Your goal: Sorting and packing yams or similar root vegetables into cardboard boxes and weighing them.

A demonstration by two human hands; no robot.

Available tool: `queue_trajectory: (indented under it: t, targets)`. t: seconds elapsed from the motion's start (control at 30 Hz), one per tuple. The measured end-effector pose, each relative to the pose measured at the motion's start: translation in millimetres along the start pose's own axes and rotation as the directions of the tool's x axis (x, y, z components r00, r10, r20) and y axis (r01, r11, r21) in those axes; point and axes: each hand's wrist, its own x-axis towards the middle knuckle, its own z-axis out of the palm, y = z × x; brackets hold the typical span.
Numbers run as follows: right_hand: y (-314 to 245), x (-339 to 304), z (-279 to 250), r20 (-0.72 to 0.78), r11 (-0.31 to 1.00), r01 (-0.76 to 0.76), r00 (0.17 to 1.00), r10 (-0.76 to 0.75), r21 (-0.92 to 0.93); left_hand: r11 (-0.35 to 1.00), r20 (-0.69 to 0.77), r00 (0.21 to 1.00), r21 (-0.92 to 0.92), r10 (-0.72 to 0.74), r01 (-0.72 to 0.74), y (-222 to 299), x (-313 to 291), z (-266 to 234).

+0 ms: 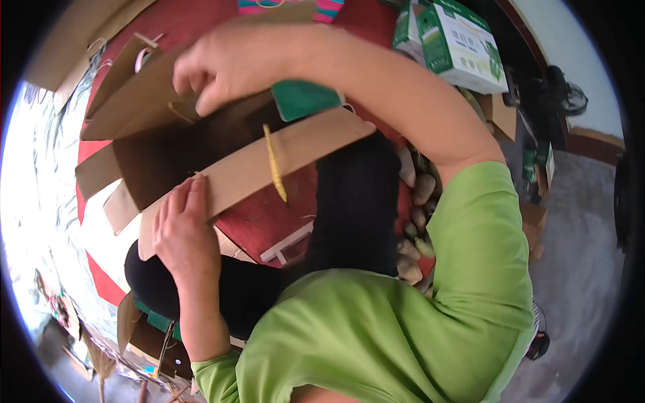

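Note:
An open cardboard box [161, 151] lies in front of me, with its inside dark. My left hand [188, 225] grips the long near flap [275, 161], fingers laid over its left part. A yellow twisted strip [275, 164] hangs across that flap. Bent over the box, my right hand [232, 67] is slightly blurred, its bent fingers and thumb apart. It is close to the raised far flap [138, 97]; whether they touch I cannot tell. A green panel [306, 99] shows at the box's right end.
Red sheeting [269, 232] covers the floor under the box. Several potato-like lumps [423, 190] lie right of my dark-clothed leg [356, 201]. White-and-green cartons [460, 43] stand at the far right. At lower left is another open box [151, 342] near a broom [101, 363].

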Motion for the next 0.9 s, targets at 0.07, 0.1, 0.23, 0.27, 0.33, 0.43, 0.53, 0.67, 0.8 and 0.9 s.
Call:
queue_trajectory:
  t: [0.07, 0.1, 0.23, 0.27, 0.33, 0.43, 0.53, 0.67, 0.8, 0.9]
  targets:
    - [-5.2, -45.1, -26.2, -0.261, 0.992, -0.051, 0.962, 0.079, 0.113, 0.999, 0.021, 0.999, 0.007, -0.05, 0.049, 4.0, -0.2, -3.2]
    - [0.2, -75.3, -35.5, -0.349, 0.973, -0.065, 0.926, 0.142, 0.223, 0.999, 0.029, 0.999, 0.01, -0.044, 0.044, 7.0, 0.8, -3.7]
    - [68.1, -182.4, -21.4, -0.567, 0.901, -0.355, 0.701, 0.432, 0.247, 0.999, 0.02, 0.999, 0.003, -0.041, 0.041, 7.6, -0.6, 2.1]
    - [92.6, -211.0, 0.3, -0.595, 0.878, -0.406, 0.649, 0.473, 0.254, 1.0, 0.02, 0.999, 0.001, -0.028, 0.028, 8.7, -0.9, 4.1]
    - [129.8, -266.8, 51.7, -0.628, 0.786, -0.564, 0.522, 0.578, 0.255, 0.999, 0.017, 0.999, 0.002, -0.051, 0.051, 10.3, -1.8, 4.7]
    - [193.7, -347.6, 142.2, -0.512, 0.506, -0.826, 0.332, 0.792, 0.248, 0.998, 0.02, 0.998, 0.01, -0.066, 0.065, 13.1, -4.8, 0.8]
    - [227.2, -435.3, 228.8, -0.367, 0.289, -0.91, 0.17, 0.914, 0.298, 1.0, 0.003, 1.0, 0.008, -0.028, 0.028, 12.7, -3.6, 3.4]
    - [217.4, -457.3, 285.3, -0.236, 0.005, -0.947, -0.074, 0.969, 0.32, 1.0, -0.024, 1.0, 0.021, -0.01, 0.011, 10.1, -5.3, 4.6]
    - [213.7, -471.6, 320.8, -0.211, 0.038, -0.923, -0.047, 0.976, 0.382, 0.999, -0.035, 0.999, 0.026, 0.025, -0.024, 14.6, -3.6, 6.8]
    - [200.0, -456.2, 359.2, -0.452, 0.031, -0.973, -0.079, 0.888, 0.23, 0.999, -0.035, 0.999, -0.007, 0.035, -0.035, 12.4, -3.3, 8.9]
